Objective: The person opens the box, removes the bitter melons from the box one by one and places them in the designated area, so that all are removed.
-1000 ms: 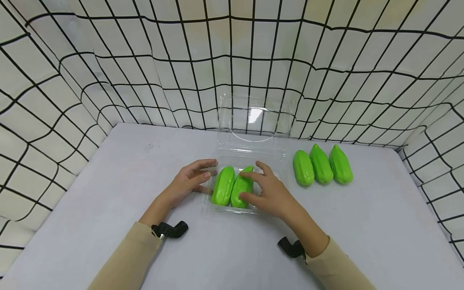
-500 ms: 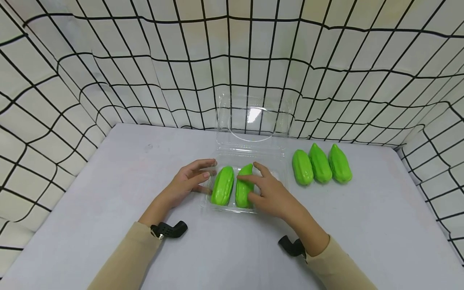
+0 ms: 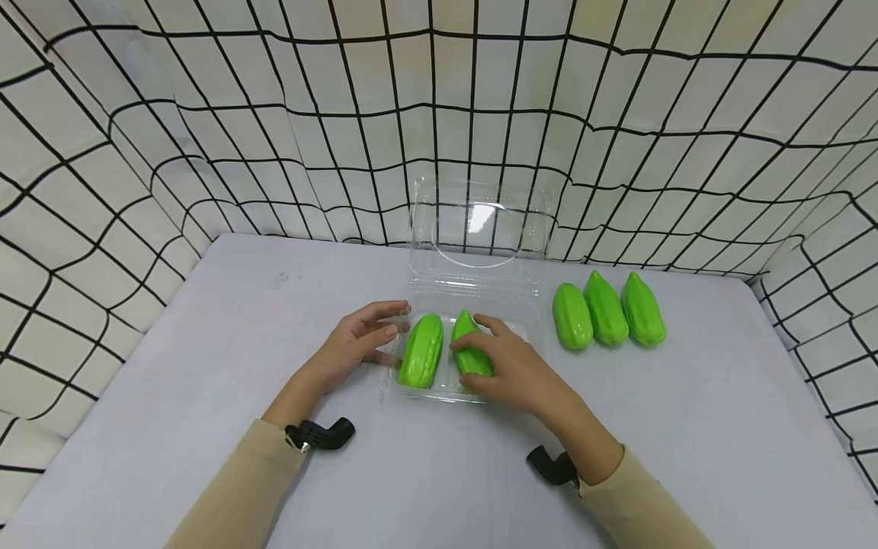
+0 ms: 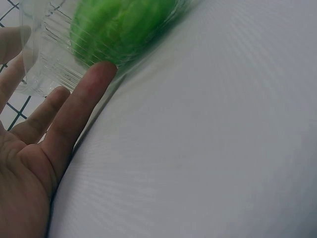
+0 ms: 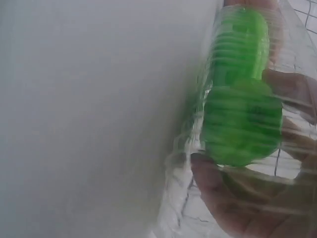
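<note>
Two glossy green ridged fruits, seemingly plastic, lie in a clear hinged plastic box [image 3: 442, 396] on the table. The left fruit [image 3: 421, 352] is upright along the box's left side. The right one [image 3: 469, 343] has a pointed far tip and leans slightly; my right hand [image 3: 511, 366] pinches it from the right, thumb near its lower end and fingers over its top. In the right wrist view that fruit [image 5: 242, 121] shows through the clear wall. My left hand [image 3: 350, 343] rests against the box's left side, fingertips touching the wall in the left wrist view.
Three more green ridged fruits [image 3: 607, 309] lie in a row right of the box. Its clear lid [image 3: 480, 229] stands raised at the back, before the black wire grid [image 3: 473, 107]. Grid panels also border both table sides.
The right fruit has shifted right, away from the left one, with my right hand, leaving a gap between them. Its tip has swung leftward. My left hand stays put.
</note>
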### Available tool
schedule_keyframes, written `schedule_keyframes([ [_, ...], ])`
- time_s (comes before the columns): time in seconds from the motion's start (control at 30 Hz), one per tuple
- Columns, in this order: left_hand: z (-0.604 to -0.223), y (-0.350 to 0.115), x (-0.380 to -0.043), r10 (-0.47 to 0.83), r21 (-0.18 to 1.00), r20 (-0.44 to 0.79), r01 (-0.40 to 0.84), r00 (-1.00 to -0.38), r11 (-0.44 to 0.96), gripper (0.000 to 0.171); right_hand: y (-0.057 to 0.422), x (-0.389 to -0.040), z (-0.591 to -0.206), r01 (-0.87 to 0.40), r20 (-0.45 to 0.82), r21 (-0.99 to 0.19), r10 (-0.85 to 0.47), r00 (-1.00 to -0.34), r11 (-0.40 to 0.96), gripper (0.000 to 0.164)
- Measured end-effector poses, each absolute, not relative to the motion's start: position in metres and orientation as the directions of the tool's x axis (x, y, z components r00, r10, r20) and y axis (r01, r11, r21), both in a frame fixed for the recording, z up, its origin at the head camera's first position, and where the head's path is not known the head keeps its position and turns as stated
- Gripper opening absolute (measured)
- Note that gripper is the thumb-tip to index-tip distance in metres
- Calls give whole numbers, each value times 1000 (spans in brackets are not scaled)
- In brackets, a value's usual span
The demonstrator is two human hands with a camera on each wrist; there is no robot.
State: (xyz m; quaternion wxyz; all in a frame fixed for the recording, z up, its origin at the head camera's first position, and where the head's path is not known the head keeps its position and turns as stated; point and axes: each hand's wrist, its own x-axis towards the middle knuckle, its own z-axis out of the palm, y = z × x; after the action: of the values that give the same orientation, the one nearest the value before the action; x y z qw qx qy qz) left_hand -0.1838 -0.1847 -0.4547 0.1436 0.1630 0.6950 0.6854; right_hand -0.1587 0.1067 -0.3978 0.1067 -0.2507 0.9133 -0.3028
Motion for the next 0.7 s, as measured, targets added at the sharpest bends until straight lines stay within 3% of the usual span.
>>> schedule_keyframes([
  [0.7,-457,-186,-185,423,999,30,37,-905,10,46,130,-164,-372,-401,93,-667,-464,-881,628,38],
])
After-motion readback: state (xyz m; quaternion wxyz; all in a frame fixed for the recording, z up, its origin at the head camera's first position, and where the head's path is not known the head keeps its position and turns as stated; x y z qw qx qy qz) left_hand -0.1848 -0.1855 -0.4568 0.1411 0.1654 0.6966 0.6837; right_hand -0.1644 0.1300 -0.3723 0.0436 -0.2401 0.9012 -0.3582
